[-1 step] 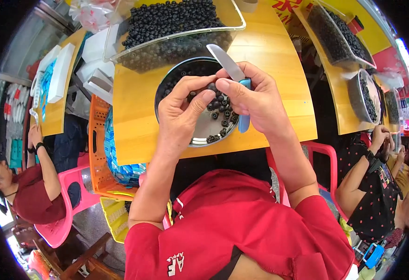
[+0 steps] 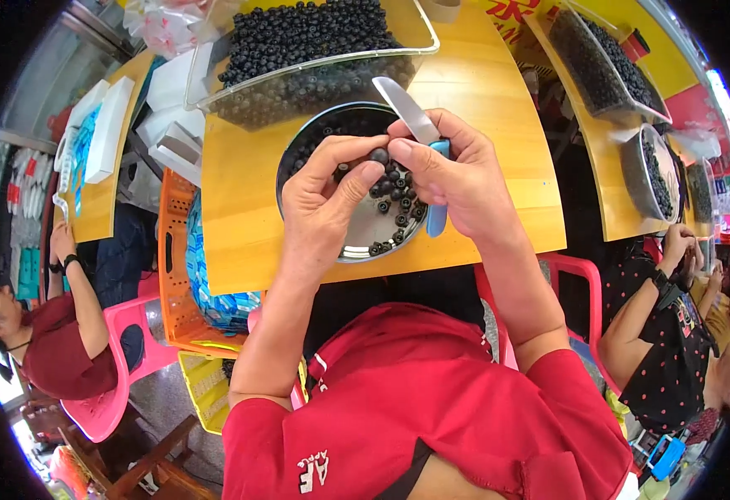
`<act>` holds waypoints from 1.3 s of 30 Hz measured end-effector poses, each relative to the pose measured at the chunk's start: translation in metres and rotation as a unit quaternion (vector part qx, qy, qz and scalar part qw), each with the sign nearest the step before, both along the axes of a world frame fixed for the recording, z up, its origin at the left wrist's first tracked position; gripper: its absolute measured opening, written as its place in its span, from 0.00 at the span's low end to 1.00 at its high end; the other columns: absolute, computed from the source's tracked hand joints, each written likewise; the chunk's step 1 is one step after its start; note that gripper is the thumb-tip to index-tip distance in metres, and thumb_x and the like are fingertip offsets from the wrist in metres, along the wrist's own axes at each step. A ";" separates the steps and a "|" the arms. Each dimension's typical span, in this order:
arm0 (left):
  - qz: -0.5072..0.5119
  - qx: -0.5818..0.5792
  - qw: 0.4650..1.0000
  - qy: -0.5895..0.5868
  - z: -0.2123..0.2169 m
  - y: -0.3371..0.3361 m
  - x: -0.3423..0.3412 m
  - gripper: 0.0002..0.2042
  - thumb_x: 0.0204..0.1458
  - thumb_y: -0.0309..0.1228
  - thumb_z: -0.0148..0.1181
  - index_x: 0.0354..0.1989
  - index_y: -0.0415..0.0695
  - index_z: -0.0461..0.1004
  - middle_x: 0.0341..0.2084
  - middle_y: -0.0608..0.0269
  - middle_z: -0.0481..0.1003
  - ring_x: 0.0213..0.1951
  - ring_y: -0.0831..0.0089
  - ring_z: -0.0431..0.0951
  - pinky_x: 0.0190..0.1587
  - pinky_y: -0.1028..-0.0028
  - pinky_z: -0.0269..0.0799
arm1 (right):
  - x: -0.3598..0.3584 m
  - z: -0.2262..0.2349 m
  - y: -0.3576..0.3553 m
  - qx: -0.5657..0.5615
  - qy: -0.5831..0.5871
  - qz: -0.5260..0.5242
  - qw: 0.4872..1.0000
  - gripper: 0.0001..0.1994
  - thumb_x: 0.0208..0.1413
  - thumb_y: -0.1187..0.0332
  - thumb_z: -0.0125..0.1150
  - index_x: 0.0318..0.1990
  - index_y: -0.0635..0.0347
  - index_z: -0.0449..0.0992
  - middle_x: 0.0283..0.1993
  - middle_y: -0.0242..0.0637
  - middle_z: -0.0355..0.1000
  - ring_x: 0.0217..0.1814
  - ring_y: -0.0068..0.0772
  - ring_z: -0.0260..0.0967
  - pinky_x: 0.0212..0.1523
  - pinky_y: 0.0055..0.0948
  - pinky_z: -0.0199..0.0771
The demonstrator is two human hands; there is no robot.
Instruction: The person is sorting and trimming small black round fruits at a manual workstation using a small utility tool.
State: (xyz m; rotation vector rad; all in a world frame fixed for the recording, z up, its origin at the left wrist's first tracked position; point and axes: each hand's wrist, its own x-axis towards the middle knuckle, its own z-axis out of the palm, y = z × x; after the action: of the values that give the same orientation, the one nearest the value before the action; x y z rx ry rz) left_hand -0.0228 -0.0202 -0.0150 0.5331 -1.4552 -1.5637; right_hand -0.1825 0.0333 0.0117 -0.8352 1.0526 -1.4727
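Observation:
My left hand [image 2: 319, 200] pinches a small round black piece [image 2: 380, 156] between thumb and index finger. My right hand [image 2: 469, 179] is wrapped round a knife [image 2: 406, 108] with a blue handle; its pale blade points up and to the left. The right thumb tip comes close to the black piece. Both hands are over a round metal pan [image 2: 355, 257], partly hiding it. Inside the pan lie several more round black pieces [image 2: 402, 200], some with a ringed hole showing.
A clear plastic bin [image 2: 315, 67] heaped with black pieces stands behind the pan on the wooden table [image 2: 244, 242]. An orange crate [image 2: 173, 275] is at the table's left. Co-workers sit to the left [image 2: 69, 342] and right [image 2: 657, 333], near other tables.
My right hand and the knife have shifted very slightly to the right. The black piece between my fingertips shows a little more. Otherwise things look the same.

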 end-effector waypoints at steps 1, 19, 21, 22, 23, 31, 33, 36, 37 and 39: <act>-0.001 -0.020 1.000 0.019 -0.001 0.000 0.000 0.10 0.54 0.22 0.59 0.45 0.38 0.75 0.40 0.65 0.73 0.43 0.80 0.71 0.48 0.80 0.65 | 0.000 0.001 0.000 0.000 0.000 0.000 1.000 0.09 0.56 0.71 0.62 0.43 0.62 0.74 0.22 0.20 0.65 0.18 0.07 0.53 0.17 0.12 0.49; -0.057 0.144 0.982 0.107 -0.002 0.010 -0.001 0.10 0.54 0.23 0.60 0.44 0.38 0.73 0.41 0.68 0.73 0.42 0.83 0.70 0.46 0.83 0.65 | 0.003 0.006 0.004 0.012 0.086 0.029 0.996 0.12 0.57 0.65 0.61 0.44 0.63 0.75 0.23 0.21 0.65 0.19 0.07 0.53 0.19 0.12 0.49; -0.052 0.149 0.983 0.090 -0.005 0.007 0.003 0.10 0.54 0.24 0.60 0.44 0.38 0.74 0.41 0.68 0.73 0.42 0.83 0.70 0.46 0.83 0.65 | 0.003 0.005 0.005 -0.024 0.129 0.003 0.991 0.12 0.61 0.66 0.56 0.47 0.65 0.74 0.24 0.23 0.67 0.20 0.08 0.54 0.19 0.13 0.50; -0.048 0.155 0.984 0.074 -0.006 0.006 0.004 0.09 0.54 0.24 0.60 0.44 0.38 0.74 0.41 0.68 0.73 0.42 0.83 0.71 0.46 0.82 0.66 | 0.003 0.005 0.007 -0.023 0.128 0.003 0.991 0.12 0.61 0.66 0.56 0.47 0.65 0.74 0.24 0.23 0.67 0.20 0.08 0.54 0.19 0.13 0.50; -0.048 0.155 0.984 0.074 -0.006 0.006 0.003 0.09 0.54 0.24 0.60 0.44 0.38 0.74 0.41 0.68 0.73 0.42 0.83 0.71 0.46 0.82 0.66 | 0.003 0.006 0.011 -0.060 0.185 0.000 0.981 0.13 0.62 0.67 0.53 0.49 0.65 0.74 0.25 0.24 0.67 0.21 0.09 0.56 0.20 0.13 0.53; -0.017 0.097 0.994 0.047 -0.001 0.006 0.004 0.06 0.55 0.23 0.59 0.39 0.36 0.73 0.38 0.67 0.72 0.40 0.83 0.70 0.44 0.82 0.65 | 0.003 0.002 0.013 -0.106 0.303 0.029 0.947 0.15 0.63 0.72 0.49 0.56 0.64 0.71 0.25 0.27 0.67 0.26 0.15 0.63 0.28 0.18 0.65; -0.015 0.073 0.997 0.028 0.000 0.003 0.006 0.06 0.54 0.22 0.59 0.39 0.36 0.73 0.38 0.67 0.72 0.40 0.83 0.70 0.44 0.82 0.65 | 0.002 0.004 0.013 -0.098 0.317 0.044 0.942 0.15 0.63 0.72 0.49 0.55 0.64 0.72 0.25 0.28 0.67 0.25 0.16 0.62 0.27 0.19 0.65; -0.018 0.030 0.999 0.006 0.000 0.001 0.008 0.06 0.53 0.22 0.60 0.39 0.36 0.73 0.38 0.67 0.72 0.40 0.82 0.70 0.44 0.82 0.65 | 0.000 0.002 0.012 -0.106 0.315 0.045 0.942 0.14 0.63 0.72 0.50 0.54 0.64 0.73 0.24 0.28 0.67 0.25 0.16 0.62 0.27 0.19 0.64; -0.021 0.011 1.000 0.003 0.000 0.001 0.009 0.07 0.53 0.22 0.61 0.39 0.36 0.73 0.38 0.67 0.72 0.40 0.82 0.70 0.44 0.82 0.66 | -0.001 0.001 0.011 -0.106 0.315 0.045 0.942 0.14 0.63 0.72 0.50 0.54 0.64 0.73 0.24 0.28 0.67 0.25 0.16 0.62 0.27 0.19 0.64; -0.025 0.031 0.999 0.010 0.000 0.001 0.009 0.07 0.52 0.22 0.61 0.39 0.36 0.73 0.38 0.67 0.72 0.40 0.82 0.70 0.44 0.82 0.66 | -0.002 -0.001 0.011 -0.108 0.300 0.045 0.947 0.14 0.63 0.71 0.50 0.53 0.65 0.73 0.23 0.28 0.66 0.24 0.16 0.61 0.26 0.19 0.64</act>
State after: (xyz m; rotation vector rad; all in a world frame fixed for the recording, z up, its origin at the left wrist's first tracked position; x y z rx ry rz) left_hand -0.0140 -0.0189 -0.0148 0.5189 -1.4186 -1.6535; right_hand -0.1850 0.0440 0.0104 -1.5326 1.2822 -1.2957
